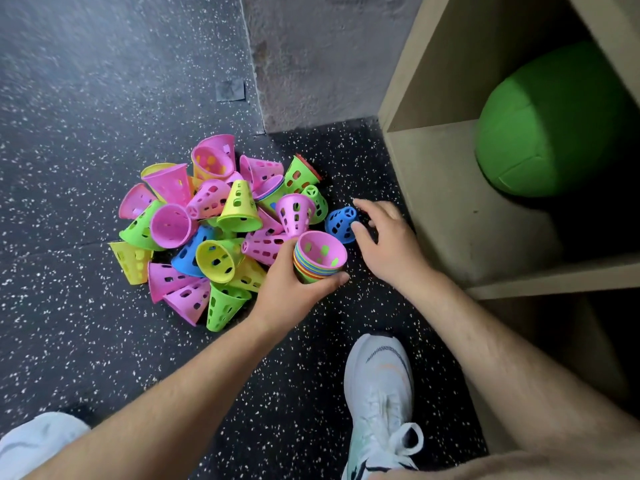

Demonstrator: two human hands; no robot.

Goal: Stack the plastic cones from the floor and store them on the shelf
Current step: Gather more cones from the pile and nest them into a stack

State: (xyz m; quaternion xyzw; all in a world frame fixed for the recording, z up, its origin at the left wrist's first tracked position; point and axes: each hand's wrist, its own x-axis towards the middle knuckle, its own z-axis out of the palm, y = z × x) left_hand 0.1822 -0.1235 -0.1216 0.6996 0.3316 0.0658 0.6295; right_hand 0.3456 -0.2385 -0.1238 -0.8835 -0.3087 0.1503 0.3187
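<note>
On the speckled floor (86, 168) beside the shelf (450, 202), cones (207, 230) lie heaped. The left hand (294, 289) wraps its grip round the nested stack (320, 263). The right hand (388, 240), grip apart, is just beside a blue cone (341, 225), which looks light and stiff; pinch its rim.

Bare forearms (194, 393), white laced trainers (379, 403) with black markings, beige garment (519, 465).
</note>
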